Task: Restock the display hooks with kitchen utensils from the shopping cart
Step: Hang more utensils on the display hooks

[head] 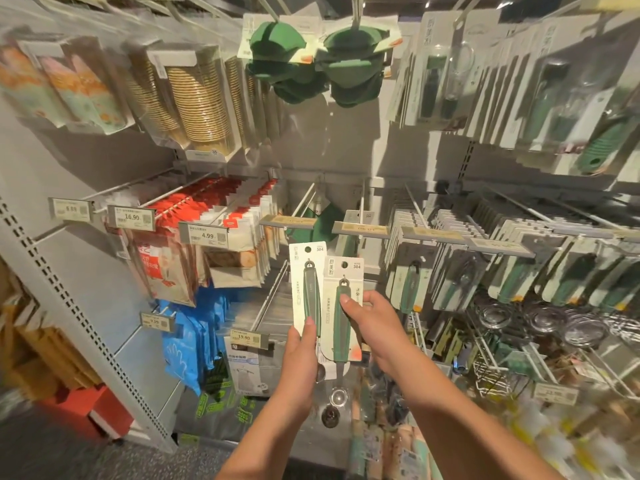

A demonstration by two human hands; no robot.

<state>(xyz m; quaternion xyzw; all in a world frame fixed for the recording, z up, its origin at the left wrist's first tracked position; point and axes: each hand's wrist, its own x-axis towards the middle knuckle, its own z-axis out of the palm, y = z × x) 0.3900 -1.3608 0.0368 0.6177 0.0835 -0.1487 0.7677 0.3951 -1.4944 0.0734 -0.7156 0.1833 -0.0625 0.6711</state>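
I hold two carded kitchen utensils with green handles in front of the display. My left hand (302, 344) grips the left utensil card (304, 282), thumb across its handle. My right hand (372, 327) pinches the right utensil card (343, 306), whose metal spoon-like end (337, 398) hangs below. Both cards stand upright, overlapping slightly, just under two display hooks (361, 211) with price strips (360, 229). One hook (304, 202) carries a green item near its back. The shopping cart is not in view.
Hooks to the right hold rows of similar green-handled utensils (410, 289). Red and white packets (221, 216) and blue bags (194, 337) hang at left. Green silicone items (311, 64) hang above. Wire racks with glass items (540, 320) sit at lower right.
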